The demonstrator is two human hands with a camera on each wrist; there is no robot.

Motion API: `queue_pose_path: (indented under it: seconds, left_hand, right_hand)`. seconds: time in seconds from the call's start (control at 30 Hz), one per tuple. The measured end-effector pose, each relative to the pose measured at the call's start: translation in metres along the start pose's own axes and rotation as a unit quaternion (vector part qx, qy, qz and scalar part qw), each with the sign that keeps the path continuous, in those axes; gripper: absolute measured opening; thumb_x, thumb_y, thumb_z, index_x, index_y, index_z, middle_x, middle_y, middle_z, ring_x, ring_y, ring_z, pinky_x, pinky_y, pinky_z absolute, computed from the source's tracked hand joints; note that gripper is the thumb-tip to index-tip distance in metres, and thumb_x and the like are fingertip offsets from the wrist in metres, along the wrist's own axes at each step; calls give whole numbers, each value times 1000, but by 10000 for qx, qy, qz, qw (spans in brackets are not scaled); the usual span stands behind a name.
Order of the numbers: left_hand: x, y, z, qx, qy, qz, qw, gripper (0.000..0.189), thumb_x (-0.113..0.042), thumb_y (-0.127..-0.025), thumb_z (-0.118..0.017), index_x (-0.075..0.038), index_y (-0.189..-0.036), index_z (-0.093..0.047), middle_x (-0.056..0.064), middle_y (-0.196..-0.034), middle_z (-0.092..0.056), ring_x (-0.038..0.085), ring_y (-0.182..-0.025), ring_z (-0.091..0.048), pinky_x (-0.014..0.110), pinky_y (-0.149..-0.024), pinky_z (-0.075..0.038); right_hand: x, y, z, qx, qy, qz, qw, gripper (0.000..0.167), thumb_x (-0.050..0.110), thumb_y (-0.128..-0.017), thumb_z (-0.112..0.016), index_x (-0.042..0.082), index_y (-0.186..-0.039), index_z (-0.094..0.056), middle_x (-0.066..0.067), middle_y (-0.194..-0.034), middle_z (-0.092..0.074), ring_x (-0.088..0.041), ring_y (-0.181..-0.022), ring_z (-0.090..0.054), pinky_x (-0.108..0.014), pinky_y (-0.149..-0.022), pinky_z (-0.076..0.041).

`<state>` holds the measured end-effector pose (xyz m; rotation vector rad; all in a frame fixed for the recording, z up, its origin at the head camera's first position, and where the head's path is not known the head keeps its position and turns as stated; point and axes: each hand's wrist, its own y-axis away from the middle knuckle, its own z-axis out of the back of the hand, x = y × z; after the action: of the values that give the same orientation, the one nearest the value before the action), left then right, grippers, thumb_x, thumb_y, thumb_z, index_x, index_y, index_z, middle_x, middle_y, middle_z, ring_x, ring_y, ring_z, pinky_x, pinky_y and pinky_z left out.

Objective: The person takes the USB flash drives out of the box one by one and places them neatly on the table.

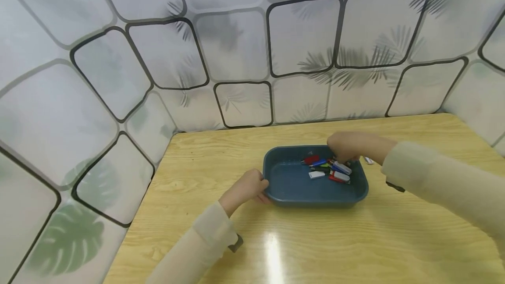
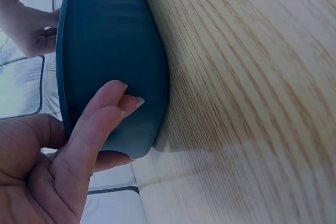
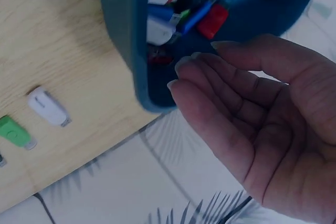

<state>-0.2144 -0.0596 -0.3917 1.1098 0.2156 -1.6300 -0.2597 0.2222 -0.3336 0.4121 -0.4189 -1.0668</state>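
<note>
A dark blue plastic bin stands on the wooden table, holding several USB flash drives heaped toward its right end. Among them are a white flash drive, a blue one and a red one. My left hand grips the bin's left end, thumb at the rim and fingers against the outer wall. Over the far right part of the bin is my right hand. Its fingers bend loosely in the right wrist view, and nothing shows between them and the thumb.
On the table beyond the bin's right end lie a white flash drive and a green flash drive, with a dark one partly cut off at the frame's edge. A patterned wall covering rises behind the wooden table.
</note>
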Motion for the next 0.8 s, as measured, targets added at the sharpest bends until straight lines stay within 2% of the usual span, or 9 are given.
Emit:
queue_pose_path:
  seconds: [0.13, 0.2, 0.3, 0.37, 0.5, 0.6, 0.67, 0.77, 0.8]
  left_hand:
    - [1, 1, 0, -20, -29, -29, 10000, 24, -1, -91, -43, 11, -78, -59, 21, -67, -68, 33, -68, -71, 34, -59, -61]
    - [2, 1, 0, -18, -31, -35, 10000, 25, -1, -91, -42, 11, -77, -59, 21, -67, -68, 33, -68, -71, 35, -60, -61]
    - [2, 1, 1, -23, -12, -22, 10000, 25, -1, -90, -42, 11, -77, -59, 21, -67, -68, 32, -68, -71, 35, -60, -61]
    - [2, 1, 1, -19, -5, -18, 10000, 26, -2, -90, -41, 11, -77, -59, 20, -67, -68, 32, -68, -71, 35, -60, -61]
    - [3, 0, 1, -6, 25, -11, 10000, 25, -2, -91, -42, 11, -77, -60, 21, -67, -68, 32, -68, -71, 35, -60, -61]
    - [3, -1, 1, 45, 80, -13, 10000, 25, -2, -91, -42, 11, -78, -59, 21, -68, -68, 33, -68, -71, 35, -60, -61]
    - [2, -1, 1, 85, 99, -13, 9999, 26, -2, -91, -41, 11, -79, -60, 21, -68, -68, 33, -69, -71, 34, -60, -61]
    - [2, 1, 2, 94, 83, -27, 9999, 26, -3, -92, -42, 11, -81, -60, 21, -69, -68, 33, -69, -71, 35, -60, -61]
    - [2, 1, 2, 91, 65, -33, 9999, 26, -3, -92, -42, 12, -81, -60, 21, -69, -69, 32, -69, -71, 35, -60, -61]
  right_hand:
    - [17, -10, -2, 448, 245, -143, 9986, 30, -4, -83, -59, 12, -58, -52, 1, -49, -48, -10, -42, -36, -19, -38, -31]
    - [24, -14, -2, 663, 390, -269, 9967, 23, -4, -83, -61, 11, -65, -57, -1, -55, -52, -10, -44, -38, -20, -40, -33]
    - [32, -21, -3, 832, 716, -394, 9932, 13, 0, -80, -69, 9, -74, -62, -5, -63, -63, -12, -46, -47, -21, -43, -42]
    - [36, -25, -4, 911, 936, -456, 9904, 13, 3, -78, -72, 8, -77, -61, -7, -69, -64, -13, -49, -55, -23, -46, -48]
    - [39, -35, -7, 1077, 1104, -549, 9865, 21, 1, -76, -74, 5, -88, -58, -9, -77, -62, -17, -57, -64, -27, -55, -56]
    - [38, -41, -12, 1303, 1036, -726, 9834, 37, -4, -74, -73, 3, -104, -54, -12, -86, -61, -22, -66, -68, -32, -62, -59]
    - [37, -45, -15, 1385, 1226, -762, 9798, 49, -4, -71, -76, 2, -114, -53, -16, -101, -62, -25, -83, -68, -36, -69, -60]
    - [39, -48, -21, 1456, 1649, -715, 9729, 69, -1, -68, -80, 1, -129, -47, -18, -128, -53, -31, -109, -59, -39, -79, -58]
    - [40, -49, -22, 1466, 1826, -696, 9697, 68, 2, -70, -80, 2, -129, -47, -17, -132, -50, -31, -112, -56, -40, -81, -58]
